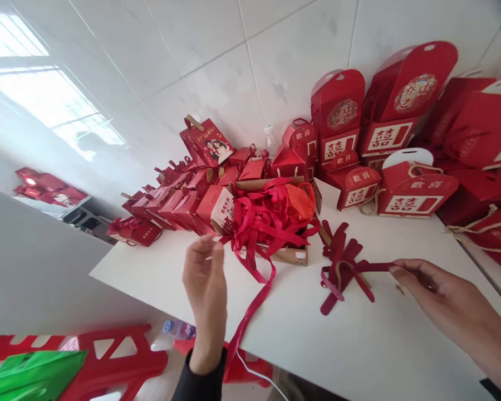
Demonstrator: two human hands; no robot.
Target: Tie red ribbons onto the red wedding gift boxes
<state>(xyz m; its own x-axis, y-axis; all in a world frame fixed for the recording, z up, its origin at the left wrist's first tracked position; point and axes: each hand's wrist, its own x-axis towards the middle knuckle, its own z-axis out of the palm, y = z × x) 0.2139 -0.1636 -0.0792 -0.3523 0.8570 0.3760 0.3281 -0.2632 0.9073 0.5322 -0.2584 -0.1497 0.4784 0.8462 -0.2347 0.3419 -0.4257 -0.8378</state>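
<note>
My right hand (434,287) pinches the end of a dark red strap (376,267) at the edge of a loose pile of similar straps (343,259), some with tan undersides, on the white table. Raised in front of the cardboard box is my left hand (205,278), its fingers curled together; whatever they may hold is too small or hidden to make out. The cardboard box (290,256) is heaped with shiny red ribbon (271,214), and a crumpled orange-red piece (300,201) lies on top. One long ribbon trails over the table's front edge.
Rows of small red gift boxes (179,200) stand at the left back. Larger red boxes with handles (409,192) line the right and the tiled wall. Below the table are a red plastic stool (125,365), a green bag (29,376) and a bottle (179,328).
</note>
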